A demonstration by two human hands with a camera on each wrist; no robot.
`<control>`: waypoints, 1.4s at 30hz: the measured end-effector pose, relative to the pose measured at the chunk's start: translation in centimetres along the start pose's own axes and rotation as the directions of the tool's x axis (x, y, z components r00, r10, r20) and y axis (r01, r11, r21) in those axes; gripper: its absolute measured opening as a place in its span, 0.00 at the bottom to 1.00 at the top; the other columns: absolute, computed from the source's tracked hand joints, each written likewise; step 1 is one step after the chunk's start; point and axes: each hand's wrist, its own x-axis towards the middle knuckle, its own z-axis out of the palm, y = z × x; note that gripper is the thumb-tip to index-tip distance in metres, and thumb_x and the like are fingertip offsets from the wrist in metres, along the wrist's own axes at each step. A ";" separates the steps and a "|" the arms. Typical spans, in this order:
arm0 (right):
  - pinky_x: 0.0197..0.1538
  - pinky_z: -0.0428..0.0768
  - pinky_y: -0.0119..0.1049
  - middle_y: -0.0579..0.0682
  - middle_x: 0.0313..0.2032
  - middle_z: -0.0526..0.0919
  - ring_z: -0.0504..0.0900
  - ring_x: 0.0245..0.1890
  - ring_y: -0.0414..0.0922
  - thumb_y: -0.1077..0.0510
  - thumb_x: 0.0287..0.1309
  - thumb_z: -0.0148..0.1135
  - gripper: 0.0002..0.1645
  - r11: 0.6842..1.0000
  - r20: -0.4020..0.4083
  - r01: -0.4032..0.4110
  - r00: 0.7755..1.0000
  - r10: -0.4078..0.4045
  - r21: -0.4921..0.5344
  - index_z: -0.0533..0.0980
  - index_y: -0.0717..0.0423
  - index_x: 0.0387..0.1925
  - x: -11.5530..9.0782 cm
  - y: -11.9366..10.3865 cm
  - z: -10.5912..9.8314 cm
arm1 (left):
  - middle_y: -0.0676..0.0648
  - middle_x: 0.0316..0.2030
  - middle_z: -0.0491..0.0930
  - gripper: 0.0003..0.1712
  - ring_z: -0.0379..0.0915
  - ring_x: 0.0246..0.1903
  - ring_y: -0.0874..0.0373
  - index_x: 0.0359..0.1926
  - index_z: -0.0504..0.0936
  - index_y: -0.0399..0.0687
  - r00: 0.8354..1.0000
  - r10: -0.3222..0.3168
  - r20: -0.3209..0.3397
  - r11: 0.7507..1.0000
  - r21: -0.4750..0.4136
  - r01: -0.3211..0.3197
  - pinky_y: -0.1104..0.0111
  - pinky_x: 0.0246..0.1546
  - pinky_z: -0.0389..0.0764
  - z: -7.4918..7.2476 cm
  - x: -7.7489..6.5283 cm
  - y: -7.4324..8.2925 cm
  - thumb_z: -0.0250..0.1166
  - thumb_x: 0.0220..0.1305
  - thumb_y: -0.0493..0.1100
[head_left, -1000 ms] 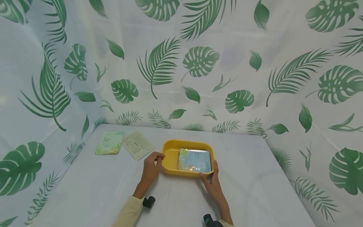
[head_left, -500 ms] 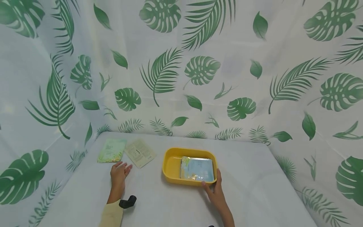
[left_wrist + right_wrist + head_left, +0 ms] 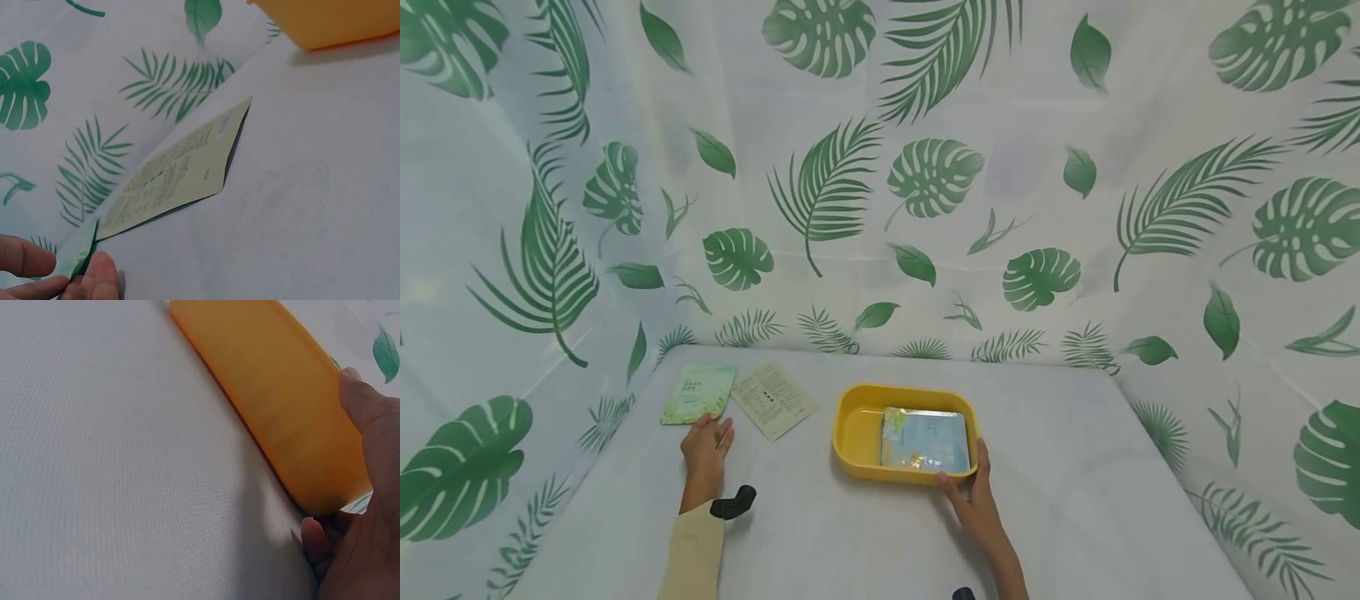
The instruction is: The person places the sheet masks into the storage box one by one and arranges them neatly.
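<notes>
My left hand [image 3: 703, 450] is at the near edge of a flat light-green sachet [image 3: 698, 392] at the table's left. In the left wrist view its fingers [image 3: 100, 275] are around the sachet's corner [image 3: 80, 256], which they pinch; part of that grip is cut off by the frame. My right hand [image 3: 979, 504] holds the near right corner of a yellow plastic tray [image 3: 859, 442], thumb [image 3: 359, 394] at the rim and fingers curled below, partly hidden. Inside the tray's right part lie shiny blue sachets [image 3: 925, 440], seemingly stacked; how many I cannot tell.
Between the green sachet and the tray lies a cream sachet [image 3: 773, 402], printed side up. All stand on a white-covered table [image 3: 850, 542]. Behind it hangs a white curtain [image 3: 962, 108] with green leaves.
From the tray's left end, my left hand has moved left to the green sachet and now pinches its near edge. My right hand has kept hold of the tray's right corner.
</notes>
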 end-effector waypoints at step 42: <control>0.74 0.43 0.61 0.64 0.77 0.32 0.36 0.76 0.64 0.41 0.65 0.58 0.60 0.999 0.005 -0.029 1.000 0.029 -0.029 0.26 0.46 0.76 -0.1 -0.2 -0.2 | 0.55 0.43 0.79 0.27 0.80 0.37 0.69 0.70 0.63 0.36 0.967 0.053 0.250 0.939 0.318 -0.134 0.74 0.42 0.81 -6.6 -1.6 1.3 0.52 0.75 0.42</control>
